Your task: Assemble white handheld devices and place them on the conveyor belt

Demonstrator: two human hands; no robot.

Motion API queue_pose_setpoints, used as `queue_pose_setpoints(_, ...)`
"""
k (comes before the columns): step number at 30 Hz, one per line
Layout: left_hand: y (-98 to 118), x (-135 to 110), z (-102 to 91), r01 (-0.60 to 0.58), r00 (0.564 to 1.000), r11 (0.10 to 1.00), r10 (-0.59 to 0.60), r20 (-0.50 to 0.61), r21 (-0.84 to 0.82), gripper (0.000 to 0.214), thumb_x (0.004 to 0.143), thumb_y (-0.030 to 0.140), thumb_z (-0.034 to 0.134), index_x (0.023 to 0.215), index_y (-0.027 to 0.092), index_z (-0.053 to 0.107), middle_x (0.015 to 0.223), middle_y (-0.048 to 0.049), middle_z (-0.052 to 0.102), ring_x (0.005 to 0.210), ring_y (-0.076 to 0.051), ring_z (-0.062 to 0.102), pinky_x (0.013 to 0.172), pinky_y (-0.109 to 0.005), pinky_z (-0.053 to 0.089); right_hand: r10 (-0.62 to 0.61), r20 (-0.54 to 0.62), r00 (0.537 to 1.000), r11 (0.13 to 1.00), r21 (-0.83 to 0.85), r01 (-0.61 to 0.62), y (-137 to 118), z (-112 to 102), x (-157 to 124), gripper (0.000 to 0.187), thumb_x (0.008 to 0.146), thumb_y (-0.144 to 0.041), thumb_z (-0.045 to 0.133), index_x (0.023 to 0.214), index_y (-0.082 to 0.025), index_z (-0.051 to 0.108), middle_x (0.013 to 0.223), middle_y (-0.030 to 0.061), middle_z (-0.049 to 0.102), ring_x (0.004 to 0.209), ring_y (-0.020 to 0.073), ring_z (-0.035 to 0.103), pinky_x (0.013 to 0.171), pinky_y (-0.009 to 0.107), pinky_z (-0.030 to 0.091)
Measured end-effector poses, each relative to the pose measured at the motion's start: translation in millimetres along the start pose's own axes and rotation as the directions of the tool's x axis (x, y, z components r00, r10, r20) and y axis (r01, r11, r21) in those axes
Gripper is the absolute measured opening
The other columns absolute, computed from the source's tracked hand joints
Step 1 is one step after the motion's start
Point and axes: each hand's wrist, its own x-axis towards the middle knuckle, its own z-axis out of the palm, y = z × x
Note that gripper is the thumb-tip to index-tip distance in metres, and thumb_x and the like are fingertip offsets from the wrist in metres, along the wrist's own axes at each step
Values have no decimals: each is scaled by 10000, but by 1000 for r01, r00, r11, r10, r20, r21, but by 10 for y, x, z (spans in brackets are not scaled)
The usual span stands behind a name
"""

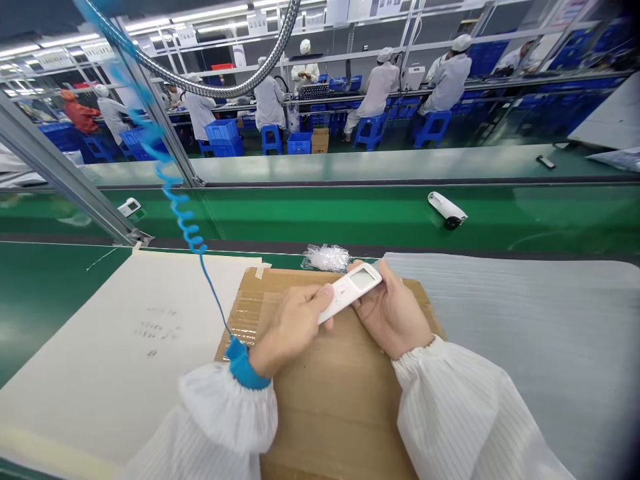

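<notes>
A white handheld electronic device (350, 291) with a small grey display sits tilted across both my hands, above a flattened cardboard sheet (325, 413). My left hand (290, 327) pinches its lower end between thumb and fingers. My right hand (390, 310) cradles the display end, with the thumb along one side. A blue wrist strap (241, 363) circles my left wrist, and its coiled blue cord (180, 207) rises to the upper left. White striped cuffs cover both forearms.
A printed white sheet (125, 353) lies left of the cardboard, and a ribbed pale mat (540, 333) lies right. A clear plastic bundle (326, 258) sits beyond it. A white device (447, 209) lies on the green bench. Co-workers in white sit beyond the glass.
</notes>
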Motion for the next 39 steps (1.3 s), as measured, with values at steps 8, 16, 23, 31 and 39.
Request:
queue_pose_setpoints(8, -19, 70, -31, 177, 973, 871, -85, 215, -459, 458, 880, 613, 597, 982, 169, 558, 643, 25, 561, 380, -37, 353, 384, -197, 165, -87, 132, 987, 973, -202, 113, 126, 2, 41, 552, 872, -731, 549, 970, -222, 738, 1058, 101, 743, 1013, 267, 673, 836, 382, 548)
queue_pose_setpoints(16, -97, 330, -571, -125, 879, 963, -4, -478, -239, 327, 815, 403, 741, 966, 162, 578, 770, 1, 662, 429, -46, 465, 394, -167, 316, -110, 72, 991, 978, -173, 120, 193, 45, 26, 447, 763, -606, 767, 968, -223, 659, 949, 29, 725, 630, 111, 585, 585, 261, 459)
queue_pose_setpoints(23, -40, 1099, -1353, -1, 847, 996, 50, -530, 92, 188, 850, 149, 678, 741, 129, 526, 570, 91, 589, 460, -18, 502, 437, -93, 306, -122, 94, 988, 977, -166, 136, 252, -17, 136, 407, 763, -612, 760, 910, -248, 653, 926, 12, 716, 619, 126, 574, 578, 277, 453)
queue_pose_setpoints(31, 41, 923, -796, -48, 754, 959, 219, -619, 280, 254, 823, 287, 702, 1011, 152, 597, 1016, -38, 696, 965, -220, 657, 822, -317, 507, -173, 63, 983, 940, -286, 184, 164, -32, 118, 426, 769, -608, 738, 1001, -259, 659, 905, 13, 722, 634, 156, 585, 597, 309, 466)
queue_pose_setpoints(39, -332, 283, 140, -228, 725, 881, 438, -531, 415, 261, 929, 312, 497, 1114, 179, 624, 1132, -106, 674, 1025, -252, 649, 936, -442, 527, -548, 63, 834, 129, -979, 158, -783, -370, 687, 302, 892, -252, 556, 1179, -220, 642, 1314, 118, 571, 1022, 234, 639, 949, 444, 472)
